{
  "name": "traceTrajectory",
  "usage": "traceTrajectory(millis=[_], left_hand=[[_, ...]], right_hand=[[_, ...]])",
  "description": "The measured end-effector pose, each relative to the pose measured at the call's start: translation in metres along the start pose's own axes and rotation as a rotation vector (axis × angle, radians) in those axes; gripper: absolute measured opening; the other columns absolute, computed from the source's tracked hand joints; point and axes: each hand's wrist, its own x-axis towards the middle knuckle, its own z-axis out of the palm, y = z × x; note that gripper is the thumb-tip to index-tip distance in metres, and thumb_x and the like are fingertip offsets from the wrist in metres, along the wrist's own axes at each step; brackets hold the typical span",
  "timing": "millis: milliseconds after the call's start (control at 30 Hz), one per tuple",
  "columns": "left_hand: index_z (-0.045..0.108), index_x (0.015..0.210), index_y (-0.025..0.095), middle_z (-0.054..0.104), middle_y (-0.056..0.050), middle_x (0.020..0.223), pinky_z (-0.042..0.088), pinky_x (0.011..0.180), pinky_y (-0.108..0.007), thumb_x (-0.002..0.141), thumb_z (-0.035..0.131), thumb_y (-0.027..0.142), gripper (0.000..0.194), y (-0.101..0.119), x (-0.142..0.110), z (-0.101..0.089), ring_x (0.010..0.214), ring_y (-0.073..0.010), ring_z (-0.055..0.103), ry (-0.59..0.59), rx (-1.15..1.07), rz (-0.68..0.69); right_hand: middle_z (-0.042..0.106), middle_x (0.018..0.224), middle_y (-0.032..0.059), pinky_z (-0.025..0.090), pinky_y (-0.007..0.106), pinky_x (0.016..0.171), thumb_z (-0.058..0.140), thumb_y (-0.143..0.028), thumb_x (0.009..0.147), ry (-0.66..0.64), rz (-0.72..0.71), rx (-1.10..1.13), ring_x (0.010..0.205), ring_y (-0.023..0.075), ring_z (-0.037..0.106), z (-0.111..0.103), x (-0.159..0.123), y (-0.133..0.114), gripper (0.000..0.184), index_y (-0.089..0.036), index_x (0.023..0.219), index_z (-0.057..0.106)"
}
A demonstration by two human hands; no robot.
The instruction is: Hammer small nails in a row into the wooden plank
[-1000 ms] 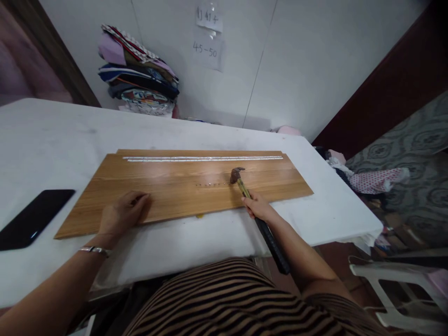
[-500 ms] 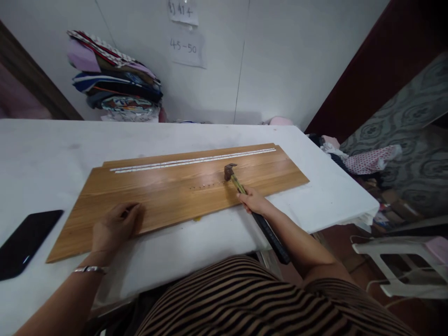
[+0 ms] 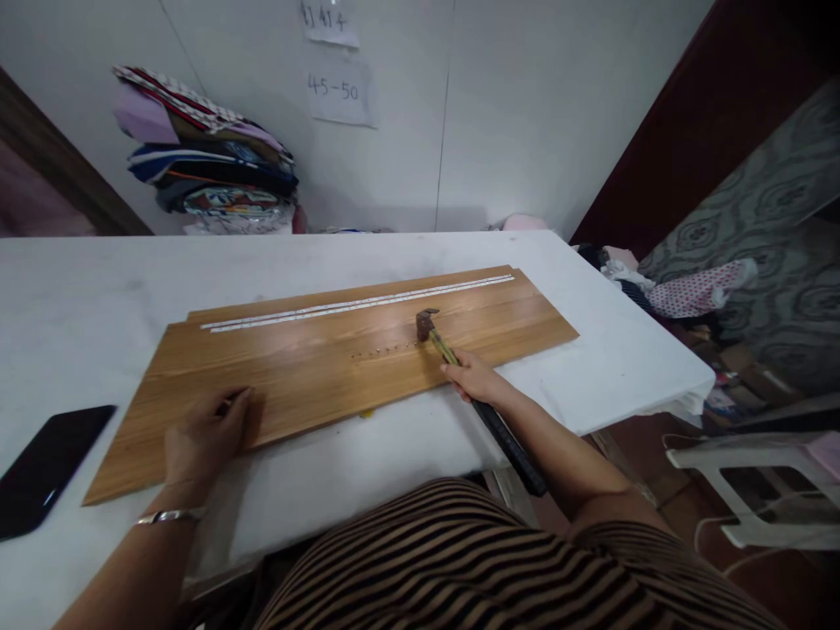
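A long wooden board (image 3: pixel 308 376) lies across the white table (image 3: pixel 367 254), with a thin silvery strip (image 3: pixel 358 303) along its far edge. A short row of small nails (image 3: pixel 384 352) stands in the board's middle. My right hand (image 3: pixel 476 381) is closed round the handle of a hammer (image 3: pixel 459 372), whose rusty head (image 3: pixel 425 324) rests at the right end of the nail row. My left hand (image 3: pixel 206 437) lies on the board's near edge with fingers curled, pressing down on it.
A black phone (image 3: pixel 45 468) lies on the table at the far left. Folded fabrics (image 3: pixel 203 157) are stacked against the back wall under paper notes. Right of the table are a white plastic chair (image 3: pixel 754 481) and loose clothes (image 3: pixel 696 293) on the floor.
The camera view has shifted, so everything sits lower and more to the left. The hammer head stays by the nail row and my left hand stays on the board.
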Motion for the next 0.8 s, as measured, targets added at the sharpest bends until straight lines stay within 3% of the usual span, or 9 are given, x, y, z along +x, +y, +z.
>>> traceTrajectory(millis=[133,533,800], left_hand=[[0.071,0.089,0.022,0.072,-0.004,0.086,0.047,0.07,-0.03,0.079,0.048,0.054,0.041,0.0018,-0.0009,-0.0009,0.076,-0.0202,0.062,0.053,-0.019,-0.006],[0.068,0.084,0.022,0.069,-0.003,0.078,0.047,0.066,-0.03,0.078,0.05,0.053,0.036,0.0008,0.0005,-0.0021,0.07,-0.0202,0.061,0.034,-0.009,0.011],[0.064,0.082,0.022,0.069,-0.005,0.087,0.05,0.073,-0.033,0.078,0.05,0.054,0.035,-0.0035,0.0018,0.0012,0.077,-0.0219,0.063,0.068,-0.023,0.036]], right_hand=[[0.041,0.041,-0.0128,0.028,0.018,0.031,0.058,-0.027,0.093,-0.019,-0.003,-0.013,0.03,0.0086,0.037,-0.0005,-0.0006,-0.0006,0.015,-0.023,0.088,0.045],[0.042,0.042,-0.0121,0.028,0.018,0.031,0.063,-0.031,0.09,-0.016,-0.024,0.02,0.03,0.0087,0.037,-0.0041,0.0069,0.0073,0.017,-0.023,0.089,0.047],[0.042,0.041,-0.0123,0.028,0.017,0.03,0.06,-0.028,0.091,-0.017,-0.015,0.025,0.029,0.0087,0.037,-0.0054,0.0021,0.0039,0.013,-0.023,0.092,0.048]])
